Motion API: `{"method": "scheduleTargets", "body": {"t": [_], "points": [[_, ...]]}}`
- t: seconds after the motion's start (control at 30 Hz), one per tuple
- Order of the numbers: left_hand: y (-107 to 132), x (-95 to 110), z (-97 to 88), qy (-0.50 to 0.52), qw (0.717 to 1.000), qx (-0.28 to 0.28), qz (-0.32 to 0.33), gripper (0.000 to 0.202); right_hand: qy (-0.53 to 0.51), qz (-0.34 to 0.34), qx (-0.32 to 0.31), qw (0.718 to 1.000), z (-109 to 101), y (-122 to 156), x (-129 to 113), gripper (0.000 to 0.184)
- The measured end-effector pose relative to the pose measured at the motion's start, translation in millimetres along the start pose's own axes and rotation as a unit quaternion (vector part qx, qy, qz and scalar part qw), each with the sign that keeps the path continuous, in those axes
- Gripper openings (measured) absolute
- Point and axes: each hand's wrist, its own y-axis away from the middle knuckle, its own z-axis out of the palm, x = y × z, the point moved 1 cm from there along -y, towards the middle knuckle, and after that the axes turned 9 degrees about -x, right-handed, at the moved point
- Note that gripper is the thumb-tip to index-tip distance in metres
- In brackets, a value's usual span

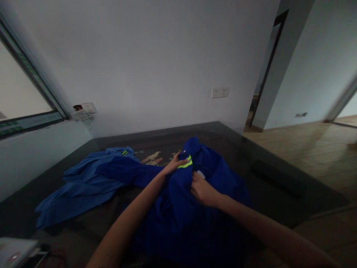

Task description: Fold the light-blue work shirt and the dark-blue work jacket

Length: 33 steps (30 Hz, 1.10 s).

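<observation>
A dark blue work jacket (178,208) with a yellow-green reflective strip lies bunched over the near part of the dark table. My left hand (176,163) is closed on its cloth at the strip, thumb on top. Just to the right and slightly lower, my right hand (203,190) grips the same jacket, its fingertips partly hidden in the fabric. A small white patch, perhaps a label, shows beside the right hand's knuckles. One dark blue sleeve stretches left onto a lighter blue garment (83,186), which lies crumpled and has a small yellow-green strip too.
The dark glossy table (223,137) stands against a white wall with a double socket (220,92). Another socket box (85,111) hangs by the window at left. A white device (16,249) with cables sits at the near left corner. Tiled floor (292,145) lies to the right.
</observation>
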Motion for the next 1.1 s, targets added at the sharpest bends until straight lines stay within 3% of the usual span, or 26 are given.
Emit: {"method": "scheduleTargets", "body": {"t": [0.1, 0.2, 0.33, 0.4, 0.5, 0.6, 0.7, 0.8, 0.87, 0.93, 1.0, 1.1], "points": [[3, 0, -7.1, 0.026, 0.999, 0.04, 0.019, 0.071, -0.012, -0.032, -0.024, 0.999, 6, -8, -7, 0.039], [8, 9, -16.7, -0.034, 0.991, 0.09, 0.098, 0.055, -0.059, -0.055, -0.031, 0.996, 0, -7, -6, 0.042], [20, 39, -26.3, -0.229, 0.935, 0.147, 0.227, 0.039, -0.108, -0.05, -0.016, 0.993, 1, -1, 4, 0.045], [29, 58, -30.2, -0.269, 0.907, 0.175, 0.273, 0.039, -0.114, -0.048, -0.007, 0.992, 10, -1, 12, 0.047], [47, 87, -38.0, -0.253, 0.88, 0.222, 0.335, 0.041, -0.146, -0.045, -0.004, 0.988, 25, -2, 21, 0.051], [70, 113, -49.5, -0.182, 0.868, 0.244, 0.391, 0.038, -0.228, -0.032, 0.012, 0.973, 26, -2, 20, 0.056], [94, 132, -61.0, -0.076, 0.881, 0.225, 0.409, 0.036, -0.298, 0.011, 0.072, 0.952, 8, -1, 13, 0.039], [116, 148, -66.5, 0.005, 0.879, 0.216, 0.425, 0.03, -0.321, 0.042, 0.175, 0.93, -27, -6, 9, 0.022], [128, 157, -64.6, 0.029, 0.872, 0.199, 0.447, 0.024, -0.285, 0.026, 0.252, 0.924, -58, -20, 10, 0.017], [138, 164, -58.8, 0.03, 0.865, 0.169, 0.471, 0.019, -0.213, -0.008, 0.289, 0.933, -87, -43, 14, 0.017], [148, 168, -50.9, 0.006, 0.864, 0.133, 0.486, 0.023, -0.152, -0.065, 0.237, 0.957, -106, -75, 18, 0.028], [163, 166, -41.3, -0.059, 0.876, 0.084, 0.471, 0.033, -0.091, -0.128, 0.029, 0.987, -108, -121, 14, 0.047]]}}
